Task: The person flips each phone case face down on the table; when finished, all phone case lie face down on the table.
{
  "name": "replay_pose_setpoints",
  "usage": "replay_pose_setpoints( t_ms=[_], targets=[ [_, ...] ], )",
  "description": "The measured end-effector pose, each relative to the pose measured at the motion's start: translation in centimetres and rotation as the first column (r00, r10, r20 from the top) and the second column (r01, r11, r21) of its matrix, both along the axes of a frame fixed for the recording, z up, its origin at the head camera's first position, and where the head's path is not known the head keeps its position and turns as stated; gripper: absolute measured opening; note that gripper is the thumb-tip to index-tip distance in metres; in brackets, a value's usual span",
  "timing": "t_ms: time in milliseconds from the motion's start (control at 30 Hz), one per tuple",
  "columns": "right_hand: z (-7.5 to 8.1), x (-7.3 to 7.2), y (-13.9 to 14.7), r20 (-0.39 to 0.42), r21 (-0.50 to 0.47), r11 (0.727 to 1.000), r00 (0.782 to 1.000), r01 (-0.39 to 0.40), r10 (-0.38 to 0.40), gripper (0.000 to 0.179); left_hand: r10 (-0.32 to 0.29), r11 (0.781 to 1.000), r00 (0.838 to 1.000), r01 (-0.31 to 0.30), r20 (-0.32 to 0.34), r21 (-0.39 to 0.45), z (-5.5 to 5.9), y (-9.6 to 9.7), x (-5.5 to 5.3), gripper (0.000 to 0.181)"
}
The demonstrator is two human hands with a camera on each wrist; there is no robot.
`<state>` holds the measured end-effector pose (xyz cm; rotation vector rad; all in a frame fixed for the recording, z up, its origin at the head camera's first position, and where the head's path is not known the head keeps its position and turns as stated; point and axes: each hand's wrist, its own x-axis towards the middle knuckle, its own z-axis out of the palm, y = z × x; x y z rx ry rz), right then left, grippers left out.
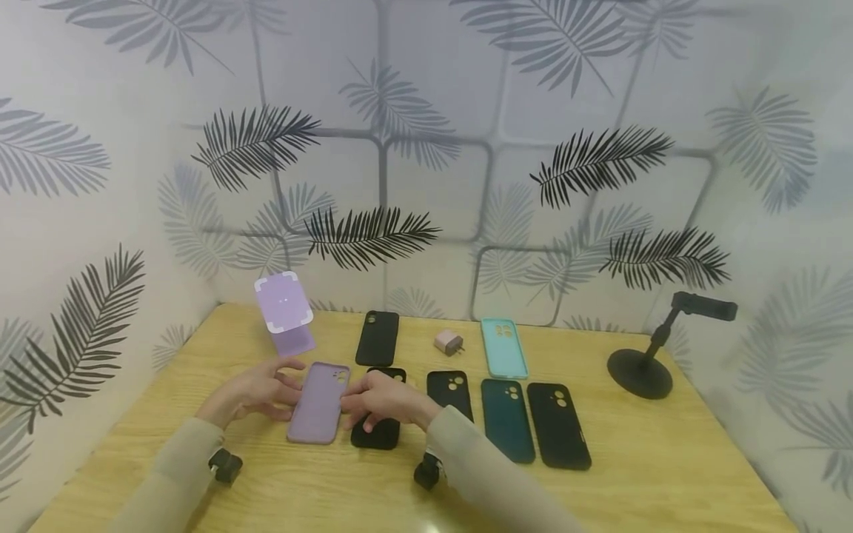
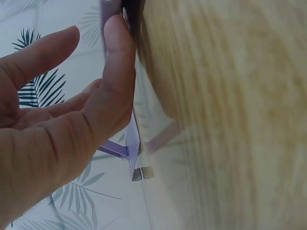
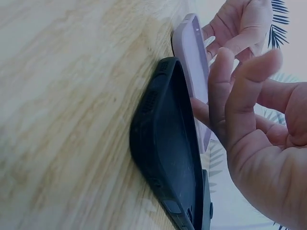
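A lilac phone case [image 1: 318, 406] lies on the wooden table between my two hands. My left hand [image 1: 263, 389] is at its left edge, fingertips against the side; in the left wrist view the thumb stands apart from the case [image 2: 111, 6]. From the other side, my right hand [image 1: 389, 400] reaches over a black phone case [image 1: 377, 438] and touches the lilac case's right edge with a fingertip. The right wrist view shows this black case [image 3: 175, 129] lying hollow side up under the hand, its other fingers loosely bent.
Right of my hands lie a black case [image 1: 448, 386], a dark teal case [image 1: 508, 422] and another black case [image 1: 558, 426]. Farther back are a black case [image 1: 378, 338], a pink charger plug [image 1: 448, 341], a turquoise case [image 1: 504, 348], a lilac stand [image 1: 285, 303] and a black holder [image 1: 641, 374].
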<state>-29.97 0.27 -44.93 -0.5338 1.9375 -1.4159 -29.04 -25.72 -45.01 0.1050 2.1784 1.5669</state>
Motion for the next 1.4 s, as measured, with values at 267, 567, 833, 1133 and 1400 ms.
replay_pose_setpoints(
  t_ms=[267,567,833,1133,1400],
  targets=[
    [-0.1,-0.1,-0.8,0.066,-0.05,0.999,0.998,0.008,-0.005,0.036,-0.077,0.989,0.997,0.078,-0.009,0.124,0.3,-0.5,-0.5,0.074],
    [-0.7,-0.2,-1.2,0.092,-0.075,0.997,0.995,-0.017,0.024,0.04,-0.143,0.966,0.989,0.145,-0.025,0.213,0.6,-0.7,-0.4,0.082],
    [-0.3,0.3,-1.2,0.074,-0.125,0.991,0.996,-0.048,0.058,0.047,-0.148,0.971,0.988,0.154,-0.044,0.185,0.5,0.1,-0.5,0.083],
    [-0.6,0.4,-1.7,0.056,-0.174,0.982,0.995,-0.07,0.081,0.048,-0.202,0.946,0.979,0.2,-0.016,0.256,0.0,0.8,-0.4,0.074],
    [-1.0,0.5,-2.0,0.024,-0.142,0.989,0.999,0.031,-0.028,0.043,-0.26,0.931,0.966,0.254,-0.015,0.263,-0.1,0.9,-0.4,0.067]
  ],
)
